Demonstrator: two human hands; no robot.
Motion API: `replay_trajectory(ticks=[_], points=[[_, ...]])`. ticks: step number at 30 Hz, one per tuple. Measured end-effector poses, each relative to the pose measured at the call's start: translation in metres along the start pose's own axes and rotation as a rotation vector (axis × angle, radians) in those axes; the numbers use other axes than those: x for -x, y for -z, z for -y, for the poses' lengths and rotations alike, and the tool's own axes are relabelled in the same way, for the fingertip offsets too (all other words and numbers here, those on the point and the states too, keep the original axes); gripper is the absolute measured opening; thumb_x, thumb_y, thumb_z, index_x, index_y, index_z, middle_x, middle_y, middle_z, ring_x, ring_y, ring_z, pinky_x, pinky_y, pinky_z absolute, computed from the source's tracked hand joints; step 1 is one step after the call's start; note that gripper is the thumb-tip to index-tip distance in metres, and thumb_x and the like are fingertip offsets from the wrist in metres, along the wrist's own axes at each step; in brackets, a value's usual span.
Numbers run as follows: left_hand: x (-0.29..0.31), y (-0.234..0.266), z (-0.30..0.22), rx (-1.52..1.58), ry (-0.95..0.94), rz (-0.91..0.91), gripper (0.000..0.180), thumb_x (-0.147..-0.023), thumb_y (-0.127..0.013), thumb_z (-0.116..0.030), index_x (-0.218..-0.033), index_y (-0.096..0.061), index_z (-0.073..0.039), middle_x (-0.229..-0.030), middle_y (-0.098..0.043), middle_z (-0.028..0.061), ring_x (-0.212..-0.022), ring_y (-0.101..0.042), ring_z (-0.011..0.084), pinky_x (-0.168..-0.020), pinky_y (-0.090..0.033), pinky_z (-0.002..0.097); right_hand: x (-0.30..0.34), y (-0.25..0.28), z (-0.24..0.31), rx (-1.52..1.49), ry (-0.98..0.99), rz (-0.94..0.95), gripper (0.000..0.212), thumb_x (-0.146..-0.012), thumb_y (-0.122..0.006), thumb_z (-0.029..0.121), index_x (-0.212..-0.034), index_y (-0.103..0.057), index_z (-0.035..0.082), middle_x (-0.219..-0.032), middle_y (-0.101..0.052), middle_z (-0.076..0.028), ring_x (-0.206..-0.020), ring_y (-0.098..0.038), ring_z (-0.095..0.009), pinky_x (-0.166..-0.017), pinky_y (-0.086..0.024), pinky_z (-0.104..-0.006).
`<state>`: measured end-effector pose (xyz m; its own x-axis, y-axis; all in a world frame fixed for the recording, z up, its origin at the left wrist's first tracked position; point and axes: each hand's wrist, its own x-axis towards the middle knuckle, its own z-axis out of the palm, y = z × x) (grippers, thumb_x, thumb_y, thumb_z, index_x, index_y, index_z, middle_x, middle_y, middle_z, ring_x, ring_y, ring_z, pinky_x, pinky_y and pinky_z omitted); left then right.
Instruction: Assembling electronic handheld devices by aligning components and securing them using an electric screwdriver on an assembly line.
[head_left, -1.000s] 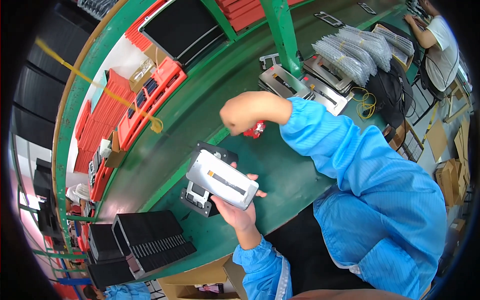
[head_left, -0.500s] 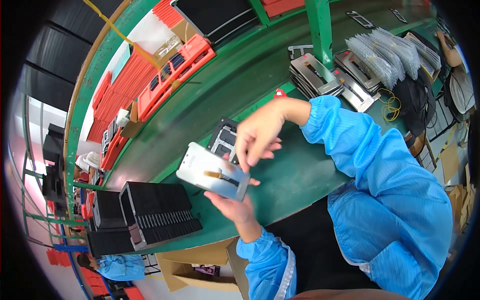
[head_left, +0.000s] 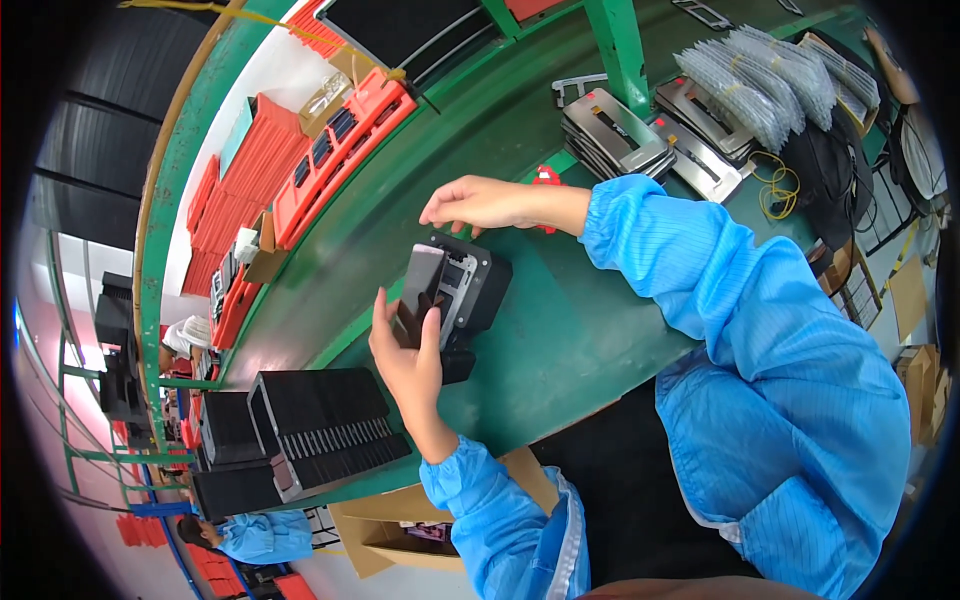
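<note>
The left hand [head_left: 408,362] has its grip clamped on a glossy dark rectangular panel [head_left: 424,272], not laid flat, by a black blocky fixture [head_left: 491,292]. Right hand [head_left: 487,203]: grip apart, empty.

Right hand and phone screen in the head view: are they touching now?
Apart. The head view shows a strip of green bench between the right hand and the upper end of the phone screen.

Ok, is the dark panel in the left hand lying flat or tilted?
Tilted: the left hand holds the dark panel at a slant, and the pale frame in the black fixture shows beside it.
</note>
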<state>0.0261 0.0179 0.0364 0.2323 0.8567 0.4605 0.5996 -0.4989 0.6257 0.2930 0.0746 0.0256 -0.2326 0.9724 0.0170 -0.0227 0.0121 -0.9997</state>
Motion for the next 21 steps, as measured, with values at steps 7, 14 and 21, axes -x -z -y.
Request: replay_trajectory(ticks=[7,14,21], points=[[-0.013,-0.018,-0.020,-0.095,0.062,0.096,0.076,-0.084,-0.084,-0.030,-0.145,-0.051,0.000,-0.128,-0.062,0.0187,-0.123,-0.054,0.0329,-0.105,-0.044,0.0443,0.003,0.009,0.000,0.105,-0.145,0.123,0.050,-0.100,-0.060,0.037,-0.142,-0.056,0.008,-0.129,-0.062,-0.007,-0.107,-0.060,-0.019,-0.083,-0.054,-0.0343],[-0.005,-0.014,-0.020,-0.207,-0.097,0.032,0.079,-0.077,-0.089,-0.028,-0.141,-0.053,0.001,-0.123,-0.064,0.0185,-0.117,-0.055,0.0346,-0.102,-0.045,0.0456,0.000,0.014,-0.012,0.231,-0.198,0.269,0.069,-0.097,-0.065,0.034,-0.155,-0.038,0.006,-0.145,-0.053,-0.017,-0.125,-0.057,-0.026,-0.094,-0.054,-0.0404],[-0.001,-0.012,-0.016,-0.148,-0.115,0.019,0.078,-0.073,-0.091,-0.023,-0.138,-0.055,0.001,-0.120,-0.066,0.0183,-0.114,-0.056,0.0350,-0.100,-0.045,0.0461,0.003,0.017,-0.010,0.237,-0.207,0.326,0.077,-0.095,-0.069,0.031,-0.158,-0.031,0.006,-0.151,-0.046,-0.023,-0.134,-0.052,-0.030,-0.095,-0.055,-0.0419]])
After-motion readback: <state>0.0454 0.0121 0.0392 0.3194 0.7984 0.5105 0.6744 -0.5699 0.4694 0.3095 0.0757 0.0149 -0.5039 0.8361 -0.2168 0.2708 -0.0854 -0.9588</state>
